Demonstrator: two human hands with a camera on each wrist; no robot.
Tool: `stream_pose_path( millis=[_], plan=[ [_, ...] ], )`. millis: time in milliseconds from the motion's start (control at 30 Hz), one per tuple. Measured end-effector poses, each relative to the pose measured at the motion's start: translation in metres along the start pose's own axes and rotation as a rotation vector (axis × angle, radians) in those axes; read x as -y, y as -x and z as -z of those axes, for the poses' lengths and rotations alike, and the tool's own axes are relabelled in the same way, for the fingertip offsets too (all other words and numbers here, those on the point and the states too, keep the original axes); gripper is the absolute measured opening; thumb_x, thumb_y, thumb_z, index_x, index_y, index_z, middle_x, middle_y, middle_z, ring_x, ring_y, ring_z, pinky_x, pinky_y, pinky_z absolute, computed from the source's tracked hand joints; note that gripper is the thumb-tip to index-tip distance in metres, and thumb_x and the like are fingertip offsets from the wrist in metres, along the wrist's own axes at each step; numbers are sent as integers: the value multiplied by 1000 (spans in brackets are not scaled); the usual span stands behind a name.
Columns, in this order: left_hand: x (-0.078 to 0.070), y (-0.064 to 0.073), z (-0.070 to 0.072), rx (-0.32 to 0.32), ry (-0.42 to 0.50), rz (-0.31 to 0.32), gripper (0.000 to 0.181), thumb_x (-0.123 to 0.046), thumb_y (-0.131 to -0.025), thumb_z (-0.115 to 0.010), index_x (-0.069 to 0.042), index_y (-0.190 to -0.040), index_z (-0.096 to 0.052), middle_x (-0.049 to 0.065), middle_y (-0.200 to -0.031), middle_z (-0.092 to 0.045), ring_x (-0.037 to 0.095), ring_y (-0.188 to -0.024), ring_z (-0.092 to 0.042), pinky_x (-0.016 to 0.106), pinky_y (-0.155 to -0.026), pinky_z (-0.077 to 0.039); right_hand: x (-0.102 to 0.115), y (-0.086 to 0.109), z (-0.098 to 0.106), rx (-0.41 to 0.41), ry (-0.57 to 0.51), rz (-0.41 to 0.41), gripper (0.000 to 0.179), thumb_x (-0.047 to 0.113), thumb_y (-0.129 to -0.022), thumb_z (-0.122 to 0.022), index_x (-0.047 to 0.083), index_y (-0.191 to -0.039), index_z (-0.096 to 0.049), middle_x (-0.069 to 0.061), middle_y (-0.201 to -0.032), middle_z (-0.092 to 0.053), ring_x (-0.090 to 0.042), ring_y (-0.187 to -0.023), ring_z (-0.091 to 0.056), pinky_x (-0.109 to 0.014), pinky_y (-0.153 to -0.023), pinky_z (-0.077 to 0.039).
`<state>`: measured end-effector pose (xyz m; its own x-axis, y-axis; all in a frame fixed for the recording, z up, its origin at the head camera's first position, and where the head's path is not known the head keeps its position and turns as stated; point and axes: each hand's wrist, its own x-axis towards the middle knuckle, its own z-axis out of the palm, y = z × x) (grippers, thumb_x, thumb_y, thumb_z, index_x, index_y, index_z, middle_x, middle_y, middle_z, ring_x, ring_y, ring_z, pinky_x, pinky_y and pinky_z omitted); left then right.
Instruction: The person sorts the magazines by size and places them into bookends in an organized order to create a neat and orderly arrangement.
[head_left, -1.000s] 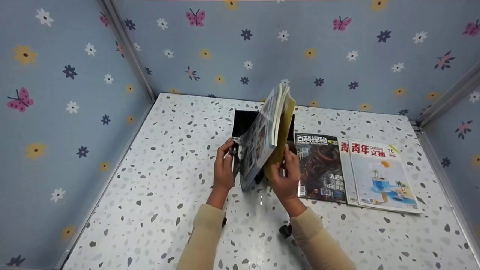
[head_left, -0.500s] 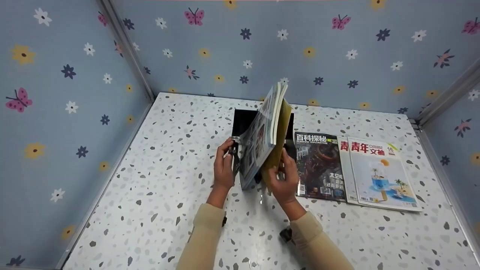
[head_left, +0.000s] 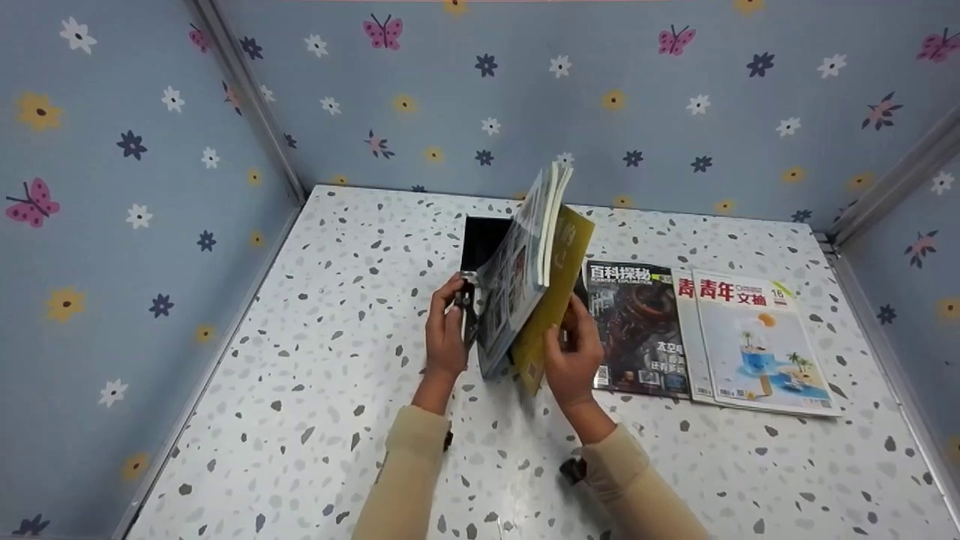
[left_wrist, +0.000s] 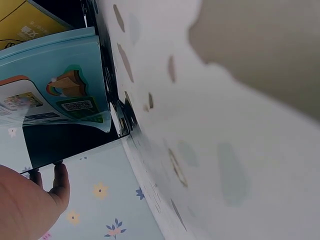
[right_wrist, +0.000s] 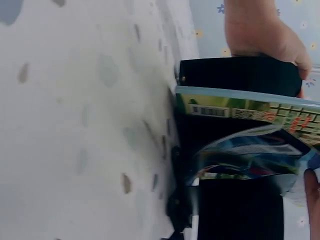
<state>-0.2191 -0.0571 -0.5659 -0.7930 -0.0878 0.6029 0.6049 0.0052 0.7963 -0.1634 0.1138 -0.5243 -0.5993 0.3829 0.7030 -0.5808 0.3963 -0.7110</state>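
Note:
A black desktop magazine holder (head_left: 481, 238) stands on the speckled table. My left hand (head_left: 448, 337) grips its left side panel; in the left wrist view, fingertips of the left hand (left_wrist: 30, 205) hook over the panel's edge. Leaning in the holder is a stack of magazines (head_left: 519, 277) with a pale blue cover, tilted up to the right. To their right, my right hand (head_left: 574, 356) pinches a yellow book (head_left: 556, 292), which slants with its cover partly showing. The right wrist view shows a barcoded magazine (right_wrist: 240, 107) between black panels, with the right hand (right_wrist: 312, 200) at the edge.
Right of the holder lie a dark magazine (head_left: 637, 330) and two overlapping white-covered magazines (head_left: 765, 345). A flower-patterned panel (head_left: 480, 97) rises behind the table, with another (head_left: 142, 225) on the left.
The yellow book has turned so its cover with pale characters shows, and its lower corner now sticks out toward me. My left hand stays on the holder.

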Motion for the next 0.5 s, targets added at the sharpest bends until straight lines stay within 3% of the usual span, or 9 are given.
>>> stream_pose_path(
  millis=[133,233,500],
  plan=[
    [-17,-3,-1,-8,-23,-10,32,4,-100,-34,16,-127,-47,36,-137,-45,43,-131,-42,26,-106,-37,25,-12,2,29,47,-100,40,-14,-83,-57,-12,-123,-58,-20,-75,-63,-5,-60,-47,-20,-52,-35],
    [-29,-4,-1,-4,-26,-5,31,4,-100,-34,19,-125,-46,40,-135,-44,42,-131,-43,24,-107,-37,35,-17,4,94,106,-192,34,-7,-87,-59,-10,-121,-60,-17,-75,-63,-2,-59,-46,-17,-53,-36],
    [-33,-4,2,28,-9,42,34,11,-96,-32,17,-128,-44,37,-139,-42,40,-135,-39,31,-112,-34,49,-32,9,250,130,-319,16,-2,-90,-57,-4,-105,-64,-16,-83,-67,-13,-64,-57,-22,-55,-45]
  ],
)
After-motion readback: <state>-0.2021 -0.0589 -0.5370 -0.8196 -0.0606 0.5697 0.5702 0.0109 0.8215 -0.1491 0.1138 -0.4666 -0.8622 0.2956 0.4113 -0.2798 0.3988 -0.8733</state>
